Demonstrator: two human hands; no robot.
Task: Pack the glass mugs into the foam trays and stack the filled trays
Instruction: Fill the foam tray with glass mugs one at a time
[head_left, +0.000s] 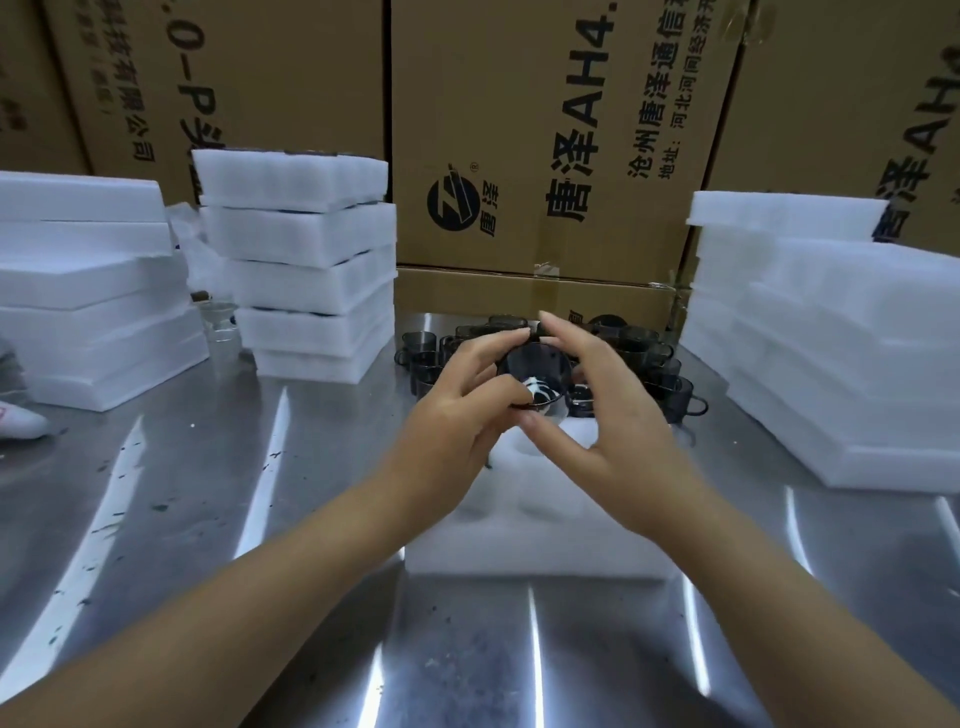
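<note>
- Two hands meet over the middle of a steel table (208, 519), both at one dark smoked-glass mug (537, 371).
- The left hand (457, 410) grips the mug, thumb curled across its near edge and fingers bent over its far edge, so the mug's round mouth tilts towards the camera.
- The right hand (613, 415) is spread wide beside the mug's right side, with the forefinger pointing up and the thumb reaching below the mug; whether it actually touches the glass cannot be told.
- The held mug is in the air just above the far end of a white foam tray (540, 540), which lies flat on the table under both wrists with shallow round pockets showing.
- More dark mugs (644, 364) stand crowded on the table just beyond the tray.
- A stack of foam trays (311, 270) rises at the far left of centre, with dark slivers showing between its layers.
- A lower foam stack (88, 291) sits at the far left edge, and a broad foam pile (831, 364) sits on the right.
- Printed cardboard boxes (545, 130) wall off the far side.
</note>
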